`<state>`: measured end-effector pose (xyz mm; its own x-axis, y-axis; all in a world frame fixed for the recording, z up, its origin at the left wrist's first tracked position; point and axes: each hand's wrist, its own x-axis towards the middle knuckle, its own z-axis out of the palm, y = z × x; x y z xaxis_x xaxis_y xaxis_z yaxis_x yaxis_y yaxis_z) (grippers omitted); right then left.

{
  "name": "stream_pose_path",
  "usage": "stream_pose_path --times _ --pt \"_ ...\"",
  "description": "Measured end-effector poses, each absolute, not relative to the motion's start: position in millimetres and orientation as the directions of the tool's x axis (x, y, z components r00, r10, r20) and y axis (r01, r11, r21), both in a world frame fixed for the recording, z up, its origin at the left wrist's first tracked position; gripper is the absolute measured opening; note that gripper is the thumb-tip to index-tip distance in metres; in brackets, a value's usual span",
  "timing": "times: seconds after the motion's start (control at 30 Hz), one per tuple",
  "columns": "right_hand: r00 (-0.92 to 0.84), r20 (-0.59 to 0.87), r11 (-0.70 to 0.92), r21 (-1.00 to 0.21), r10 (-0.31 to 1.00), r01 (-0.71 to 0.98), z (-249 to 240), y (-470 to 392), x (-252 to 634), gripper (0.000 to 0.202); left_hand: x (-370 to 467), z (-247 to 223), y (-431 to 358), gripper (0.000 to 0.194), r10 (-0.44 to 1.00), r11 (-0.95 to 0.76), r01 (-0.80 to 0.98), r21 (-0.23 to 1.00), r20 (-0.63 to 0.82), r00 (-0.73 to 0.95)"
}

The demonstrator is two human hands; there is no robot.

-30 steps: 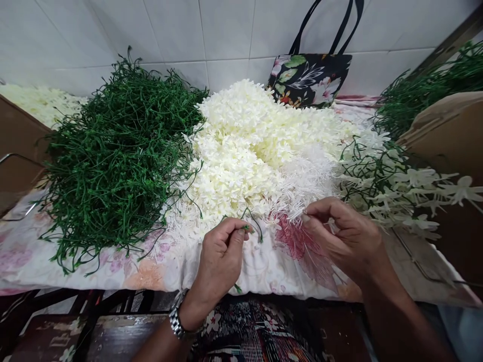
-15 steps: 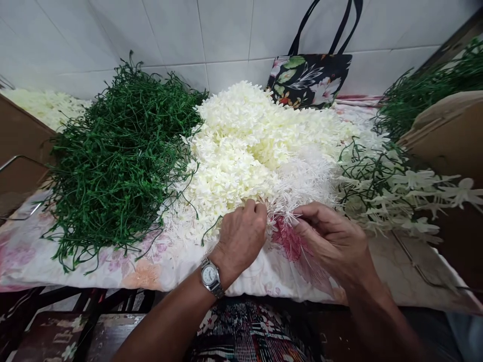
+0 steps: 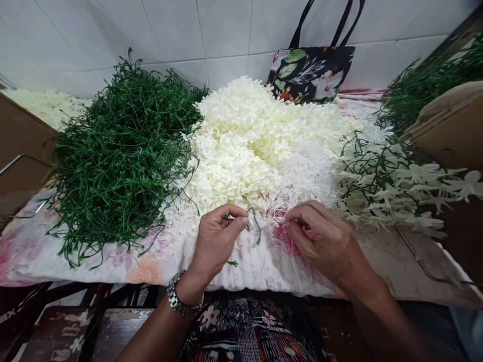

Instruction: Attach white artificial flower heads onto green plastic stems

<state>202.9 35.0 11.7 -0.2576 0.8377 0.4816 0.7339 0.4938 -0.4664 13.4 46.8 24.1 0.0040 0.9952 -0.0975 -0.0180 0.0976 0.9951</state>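
Between our left thumb and forefinger we pinch a green stem [image 3: 258, 229] above the floral cloth [image 3: 169, 261]; its long axis arches rightward, the free end curving down toward us. Our right hand [image 3: 320, 239] pinches a thin white sprig [image 3: 276, 219], pointing left, roughly level, before the cream blossoms [image 3: 234, 171]. Our left hand [image 3: 219, 239] stays apart from it.
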Motion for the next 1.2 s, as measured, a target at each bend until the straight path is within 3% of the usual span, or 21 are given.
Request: stream_pose_path --times 0.17,0.3,0.43,0.5,0.6,0.7,0.77,1.0,1.2 --pt "-0.315 0.384 0.471 -0.437 0.868 0.766 9 32 200 0.014 15 21 42 0.004 0.987 0.161 0.010 0.987 -0.161 0.027" --pt "-0.280 0.390 0.469 -0.574 0.877 0.671 13 32 194 0.021 16 24 40 0.005 0.987 0.138 -0.005 0.990 -0.137 0.085" --pt "-0.222 0.384 0.441 -0.713 0.896 0.545 16 31 190 0.014 17 24 38 0.005 0.984 0.079 -0.087 0.993 -0.064 0.165" --pt "-0.172 0.323 0.365 -0.816 0.931 0.448 16 29 189 0.009 17 23 36 0.002 0.979 0.158 -0.205 0.966 -0.127 0.159" --pt "-0.113 0.209 0.228 -0.954 0.971 0.194 16 25 184 0.003 16 21 33 0.013 0.937 0.348 -0.445 0.825 -0.295 0.187" --pt "-0.104 0.180 0.176 -0.983 0.978 -0.046 19 18 175 0.002 15 20 30 0.020 0.900 0.433 -0.572 0.696 -0.361 0.243" --pt "-0.074 0.205 0.196 -0.974 0.976 -0.115 23 14 167 0.004 14 20 27 0.022 0.894 0.445 -0.602 0.663 -0.372 0.250" --pt "-0.005 0.354 0.353 -0.934 0.935 -0.047 22 12 143 0.010 17 16 19 0.021 0.913 0.391 -0.637 0.664 -0.366 0.179" --pt "-0.021 0.352 0.353 -0.936 0.936 0.018 10 13 138 0.011 20 15 16 0.021 0.902 0.413 -0.647 0.641 -0.388 0.191"
